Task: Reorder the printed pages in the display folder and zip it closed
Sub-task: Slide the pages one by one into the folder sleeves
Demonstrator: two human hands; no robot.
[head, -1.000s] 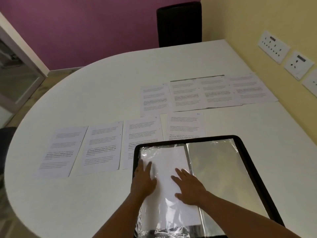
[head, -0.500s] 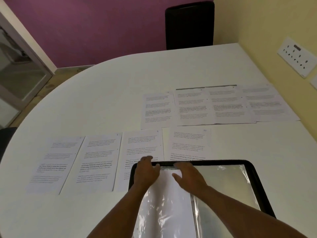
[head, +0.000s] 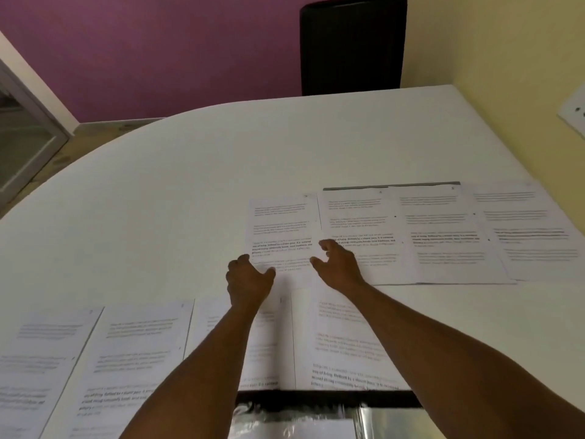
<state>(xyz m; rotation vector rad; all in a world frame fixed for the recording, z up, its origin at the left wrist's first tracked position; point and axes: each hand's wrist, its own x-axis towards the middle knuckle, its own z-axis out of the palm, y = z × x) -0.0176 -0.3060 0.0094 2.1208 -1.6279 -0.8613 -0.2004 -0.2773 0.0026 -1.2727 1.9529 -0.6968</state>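
Note:
Printed pages lie in two rows on the white table (head: pixel 190 185). The far row starts with a page (head: pixel 281 229), and three more (head: pixel 443 229) run to its right. My left hand (head: pixel 248 277) rests with bent fingers at that first page's lower left corner, its thumb on the paper. My right hand (head: pixel 338 264) is arched over the same page's lower right edge, thumb and forefinger spread. Several near-row pages (head: pixel 133 353) pass under my forearms. The display folder's black rim (head: pixel 316 399) and a shiny plastic sleeve (head: pixel 285 426) show at the bottom edge.
A black chair (head: pixel 353 42) stands behind the table's far edge. A wall socket plate (head: pixel 574 115) sits on the yellow wall to the right. A glass door (head: pixel 22 147) is at the far left.
Both hands left the folder's sleeve and reached forward over the near row to the far row's leftmost page. The view tilted up, so the folder dropped to the bottom edge.

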